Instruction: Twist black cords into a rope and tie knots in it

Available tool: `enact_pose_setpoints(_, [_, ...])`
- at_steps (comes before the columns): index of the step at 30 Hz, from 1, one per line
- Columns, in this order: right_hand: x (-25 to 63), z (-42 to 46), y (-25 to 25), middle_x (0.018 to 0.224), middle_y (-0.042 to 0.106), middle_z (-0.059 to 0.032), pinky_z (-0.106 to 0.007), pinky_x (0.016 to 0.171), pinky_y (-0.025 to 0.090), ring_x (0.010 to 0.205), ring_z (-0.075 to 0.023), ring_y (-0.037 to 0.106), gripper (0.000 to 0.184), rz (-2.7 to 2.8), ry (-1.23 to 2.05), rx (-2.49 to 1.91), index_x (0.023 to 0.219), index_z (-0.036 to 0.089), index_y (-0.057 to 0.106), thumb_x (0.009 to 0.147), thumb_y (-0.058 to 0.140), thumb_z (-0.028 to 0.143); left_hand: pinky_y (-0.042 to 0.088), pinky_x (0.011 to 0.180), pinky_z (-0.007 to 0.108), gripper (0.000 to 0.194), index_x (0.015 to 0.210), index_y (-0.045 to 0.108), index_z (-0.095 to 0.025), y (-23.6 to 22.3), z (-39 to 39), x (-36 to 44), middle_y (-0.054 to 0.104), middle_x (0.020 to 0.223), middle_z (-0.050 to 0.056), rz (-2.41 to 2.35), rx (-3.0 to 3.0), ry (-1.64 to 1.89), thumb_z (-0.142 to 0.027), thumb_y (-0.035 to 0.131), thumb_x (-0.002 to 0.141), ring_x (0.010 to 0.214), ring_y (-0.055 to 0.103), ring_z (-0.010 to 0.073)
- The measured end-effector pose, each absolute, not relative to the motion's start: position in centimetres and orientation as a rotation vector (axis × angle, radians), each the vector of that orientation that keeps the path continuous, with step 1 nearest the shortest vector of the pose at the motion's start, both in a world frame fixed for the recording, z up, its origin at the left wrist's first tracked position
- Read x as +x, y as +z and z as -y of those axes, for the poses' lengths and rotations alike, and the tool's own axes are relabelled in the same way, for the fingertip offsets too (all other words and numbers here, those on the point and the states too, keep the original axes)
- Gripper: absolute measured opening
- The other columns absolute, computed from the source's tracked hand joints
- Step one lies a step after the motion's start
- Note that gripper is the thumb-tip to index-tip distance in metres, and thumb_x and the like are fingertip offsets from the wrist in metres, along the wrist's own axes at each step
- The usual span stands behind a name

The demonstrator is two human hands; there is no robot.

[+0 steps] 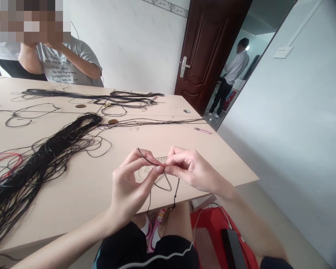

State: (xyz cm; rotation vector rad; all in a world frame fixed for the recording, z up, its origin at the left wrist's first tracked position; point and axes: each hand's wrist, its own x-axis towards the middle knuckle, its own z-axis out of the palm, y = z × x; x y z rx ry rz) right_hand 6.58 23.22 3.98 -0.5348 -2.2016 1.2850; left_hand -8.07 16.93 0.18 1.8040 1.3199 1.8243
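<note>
The black cord [148, 160] is held above the table's [229, 157] near edge, partly worked by the look of it: a twisted or knotted length [176, 192] already hangs below that edge, while a loop under the fingertips stands slack, not yet drawn tight, and one end sticks up free. The left hand [133, 183] pinches the cord between thumb and forefinger; the right hand [193, 168] has thumb and forefinger pressed together right beside it, though whether they grip a strand is hard to tell, as the tips cover the crossing

Along the table's left side lies a thick bundle of black cords [58, 145], with red cord [21, 158] at its outer flank; a thinner bundle [84, 95] stretches across the table's far part. Pink-handled snips [204, 131] rest near the table's right edge. Beyond the table are a seated person [70, 67], a dark wooden door [210, 45] and a person standing past the doorway [236, 65]
</note>
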Motion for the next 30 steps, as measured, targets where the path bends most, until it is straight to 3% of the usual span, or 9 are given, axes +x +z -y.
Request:
enact_pose_setpoints(13, [7.1,-23.8,4.2,0.074,0.043,0.0015,-0.022,0.052,0.032,0.06,-0.0069,0.041,0.017,2.261,1.363,-0.461,0.074,0.014,0.062,0.081,0.058,0.029,0.035,0.064,0.03,0.014,0.075,0.061,-0.023,0.1,-16.8,-8.3,0.052,0.075,-0.001,-1.509,2.058,1.912,-0.011,0.063,0.07,0.069,0.05,0.0131])
enact_pose_setpoints(18, [7.2,-23.0,4.9,0.074,0.045,0.0012,-0.021,0.048,0.031,0.058,-0.0061,0.041,0.014,2.311,1.158,-0.532,0.07,0.013,0.059,0.081,0.058,0.021,0.038,0.065,0.026,0.004,0.071,0.061,-0.02,0.7,-16.9,-8.2,0.051,0.075,0.0,-1.284,1.697,1.73,-0.018,0.062,0.074,0.075,0.05,0.0127])
enact_pose_setpoints(22, [7.4,-22.3,5.4,0.074,0.046,0.0007,-0.021,0.049,0.034,0.058,-0.0062,0.042,0.014,2.343,0.951,-0.532,0.068,0.013,0.056,0.081,0.053,0.014,0.039,0.065,0.024,0.008,0.07,0.057,-0.019,0.8,-17.0,-8.2,0.049,0.075,0.0,-1.072,1.36,1.674,-0.022,0.06,0.077,0.075,0.048,0.0118])
enact_pose_setpoints(27, [7.9,-21.7,5.5,0.075,0.047,0.0003,-0.021,0.052,0.036,0.06,-0.0064,0.042,0.014,2.329,0.773,-0.487,0.071,0.014,0.056,0.082,0.049,0.01,0.038,0.068,0.022,0.008,0.067,0.059,-0.018,0.4,-17.3,-8.2,0.049,0.077,0.0,-1.023,1.186,1.795,-0.022,0.063,0.073,0.077,0.045,0.0108])
enact_pose_setpoints(30, [8.1,-21.4,5.3,0.076,0.047,-0.0002,-0.021,0.053,0.037,0.06,-0.0066,0.042,0.013,2.308,0.718,-0.475,0.073,0.014,0.056,0.083,0.048,0.011,0.038,0.068,0.022,0.012,0.064,0.058,-0.016,0.1,-17.4,-8.2,0.05,0.076,0.001,-1.048,1.03,1.693,-0.025,0.065,0.07,0.075,0.045,0.0109])
